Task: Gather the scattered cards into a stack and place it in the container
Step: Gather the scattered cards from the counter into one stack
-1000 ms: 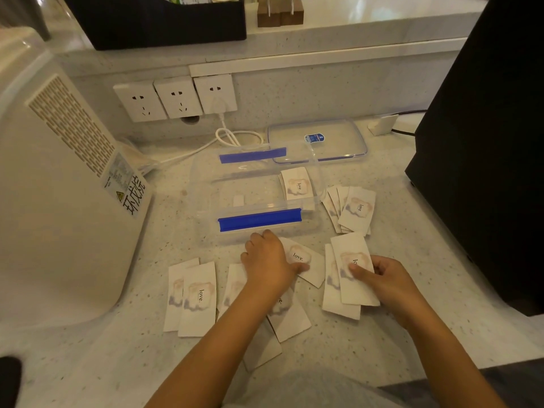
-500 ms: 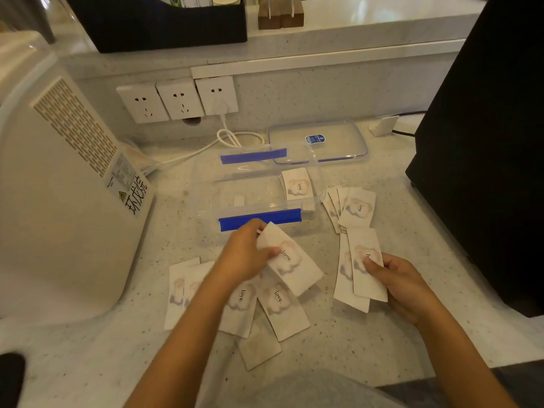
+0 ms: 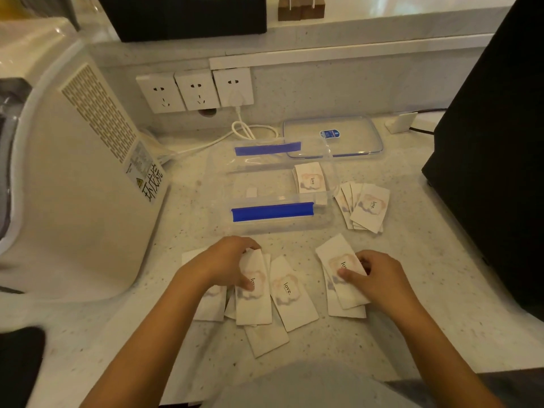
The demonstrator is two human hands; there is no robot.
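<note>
The cards are white rectangles, each printed with a pale pink-and-lilac blot and the word "love" in small black letters. They lie in several groups on the speckled counter point(image 3: 412, 290). A loose overlapping cluster point(image 3: 265, 301) sits at lower centre of the frame, with one card point(image 3: 291, 293) angled off to its right. A small pile point(image 3: 343, 278) lies to the right of centre. A fanned group point(image 3: 366, 207) rests further up, just beside the right end of the container point(image 3: 273, 184), and a few more cards point(image 3: 310, 179) already lie inside the container at its right end.

The left hand point(image 3: 226, 266) covers the cluster's upper left, its fingers point(image 3: 250, 244) curled over the top edge of one card and the thumb pressed on its face, pinching it. The right hand point(image 3: 379, 275) rests on the small pile, its thumb laid flat across the print of the top card; the other fingers are bent behind the pile's right edge and cannot be seen clearly. Both forearms are bare and rise from the bottom of the frame, angling inward.

The container is clear plastic with two blue clip strips, above the hands at centre. Its clear lid point(image 3: 332, 136) lies flat behind it, toward upper right. A white appliance point(image 3: 73, 187) fills the left side, wall sockets point(image 3: 195, 89) sit at upper centre, and a black box point(image 3: 494, 142) stands at right.
</note>
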